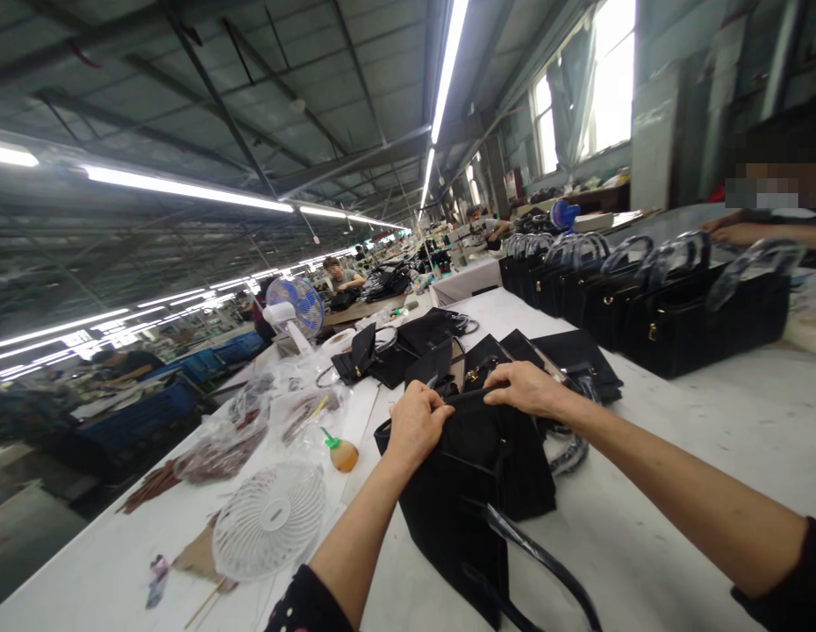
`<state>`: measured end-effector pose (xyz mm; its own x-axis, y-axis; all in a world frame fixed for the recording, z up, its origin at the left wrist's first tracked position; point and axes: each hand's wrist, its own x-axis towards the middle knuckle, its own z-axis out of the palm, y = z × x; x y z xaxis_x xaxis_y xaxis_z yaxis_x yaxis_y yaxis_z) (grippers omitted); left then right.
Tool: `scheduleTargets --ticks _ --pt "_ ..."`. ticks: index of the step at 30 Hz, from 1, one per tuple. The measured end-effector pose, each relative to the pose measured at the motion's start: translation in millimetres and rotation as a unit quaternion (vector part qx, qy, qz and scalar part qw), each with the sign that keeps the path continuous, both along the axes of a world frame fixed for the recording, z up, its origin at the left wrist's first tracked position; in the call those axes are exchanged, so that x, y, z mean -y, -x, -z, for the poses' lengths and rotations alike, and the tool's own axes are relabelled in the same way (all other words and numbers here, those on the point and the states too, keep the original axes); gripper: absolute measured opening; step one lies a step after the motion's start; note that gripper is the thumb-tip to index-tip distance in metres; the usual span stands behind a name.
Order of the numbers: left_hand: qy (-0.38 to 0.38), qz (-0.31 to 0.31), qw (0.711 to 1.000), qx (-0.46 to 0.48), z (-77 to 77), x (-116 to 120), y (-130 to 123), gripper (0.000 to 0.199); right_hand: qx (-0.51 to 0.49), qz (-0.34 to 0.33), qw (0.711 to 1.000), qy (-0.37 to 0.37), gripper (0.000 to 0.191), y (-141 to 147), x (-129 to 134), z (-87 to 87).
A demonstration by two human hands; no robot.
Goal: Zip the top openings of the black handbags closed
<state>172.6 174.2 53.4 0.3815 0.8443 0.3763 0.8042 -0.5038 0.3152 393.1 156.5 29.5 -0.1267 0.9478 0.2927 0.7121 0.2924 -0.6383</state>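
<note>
While both hands grip its top edge, the black handbag (474,474) lies on the white desk (711,421), its mouth being worked.

The left hand (416,423) is curled shut on the rim, and the right hand (523,387) pinches the same edge beside the clasp. By the look of it, the next move needs a steady pull along that rim, clear of the plastic-wrapped handle (546,562).

This is a large factory hall, probably a handbag workshop. Long fluorescent tube lights (184,188) run under a metal truss roof over rows of long workbenches where other people (340,275) sit working. On the white tabletop (711,412) stand finished black handbags (645,307) in a row, flat black bag pieces (566,351) and small fans (269,520).
</note>
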Motion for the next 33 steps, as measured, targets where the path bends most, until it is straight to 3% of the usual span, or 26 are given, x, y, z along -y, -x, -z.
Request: scheduleTargets --ticks 7,13,21,33 --pt "-0.013 0.002 1.0 0.0 0.5 -2 3 0.014 0.154 0.0 0.988 0.02 0.023 25 -10 -20.6" --pt "-0.008 -0.008 1.0 0.007 -0.3 -3 4 0.016 0.134 0.034 0.99 0.029 0.019 34 -10 -20.2" --pt "0.007 0.014 1.0 -0.002 -7.3 -3 6 0.011 0.078 0.034 0.996 0.035 0.02 18 -3 -6.0" --pt "0.005 -0.039 0.997 -0.067 -11.1 1 1 0.012 0.048 0.028 0.998 0.015 0.021 18 4 -2.8"
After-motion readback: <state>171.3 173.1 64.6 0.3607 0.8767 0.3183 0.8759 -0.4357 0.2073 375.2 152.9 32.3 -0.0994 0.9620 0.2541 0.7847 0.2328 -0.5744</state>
